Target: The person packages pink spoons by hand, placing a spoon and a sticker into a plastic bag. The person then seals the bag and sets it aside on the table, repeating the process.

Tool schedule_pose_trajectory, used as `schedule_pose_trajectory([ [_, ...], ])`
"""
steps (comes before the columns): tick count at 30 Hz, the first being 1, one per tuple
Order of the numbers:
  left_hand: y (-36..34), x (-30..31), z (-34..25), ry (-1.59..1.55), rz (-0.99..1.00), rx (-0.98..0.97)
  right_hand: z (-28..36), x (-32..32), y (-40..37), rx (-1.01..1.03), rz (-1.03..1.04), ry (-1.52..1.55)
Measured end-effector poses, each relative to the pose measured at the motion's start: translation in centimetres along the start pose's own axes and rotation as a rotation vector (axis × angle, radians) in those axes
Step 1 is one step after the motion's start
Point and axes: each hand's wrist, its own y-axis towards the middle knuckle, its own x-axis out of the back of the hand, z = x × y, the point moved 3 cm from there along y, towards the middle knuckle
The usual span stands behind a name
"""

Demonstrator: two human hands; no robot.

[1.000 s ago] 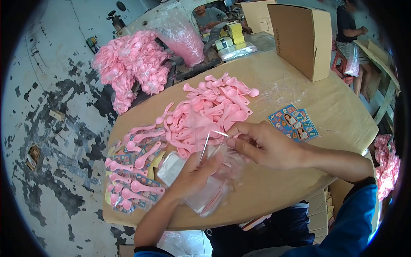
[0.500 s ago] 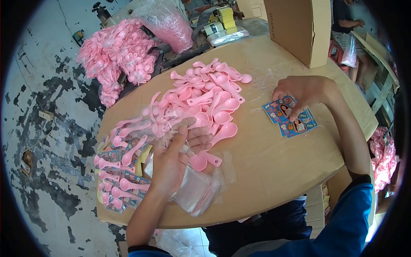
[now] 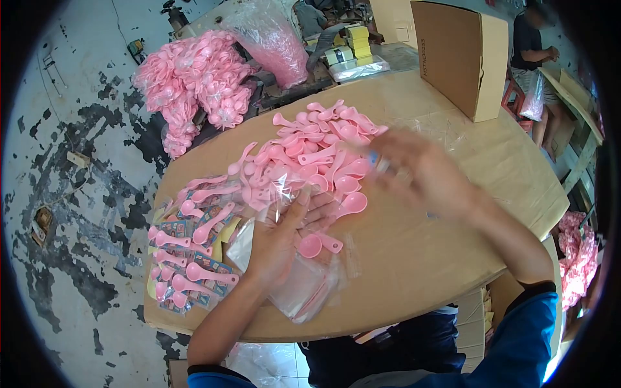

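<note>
My left hand (image 3: pixel 279 236), palm up near the front left of the table, grips a clear plastic bag (image 3: pixel 283 187) between thumb and fingers. Blurred by motion, my right hand (image 3: pixel 420 171) is right of the pile of pink spoons (image 3: pixel 310 145); a bluish bit of a printed card (image 3: pixel 373 157) shows at its fingertips. Close to my left hand lie a loose pink measuring spoon (image 3: pixel 310 246) and a stack of clear bags (image 3: pixel 301 291). At the left, several pink spoons lie on blue printed cards (image 3: pixel 210 264). My right forearm hides most of the other cards.
An upright cardboard box (image 3: pixel 453 61) stands at the back right. Beyond the table are heaped bagged pink spoons (image 3: pixel 194 81), a large clear sack (image 3: pixel 275 48) and yellow stacks (image 3: pixel 358 42). Another person (image 3: pixel 533 58) sits at the far right. Plastic scraps (image 3: pixel 446 132) litter the cardboard tabletop.
My right hand has left the card stack and swung left toward the spoon pile, with a bit of blue at its fingertips. My left hand keeps hold of the bag. The view has shifted slightly.
</note>
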Motion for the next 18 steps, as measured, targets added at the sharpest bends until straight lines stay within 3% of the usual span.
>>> schedule_pose_trajectory([
  [3, -0.7, -0.9, 0.1, 0.016, 0.007, 0.018, 2.7, -2.7, -1.4, 0.119, 0.073, 0.031],
  [6, -1.0, -1.0, 0.5, 0.012, -0.017, 0.061, 2.5, -3.6, -2.0, 0.067, 0.165, 0.073],
  [9, -1.1, -1.5, 0.3, -0.009, 0.043, 0.056, 1.4, -3.7, -2.1, -0.106, 0.201, 0.468],
  [12, -1.2, -1.0, 0.2, -0.018, 0.126, 0.032, 1.5, -3.9, -1.8, -0.144, 0.282, 0.655],
  [18, -1.6, -0.6, 0.6, -0.129, 0.243, -0.056, 2.4, -4.1, -1.5, -0.106, 0.075, 0.817],
])
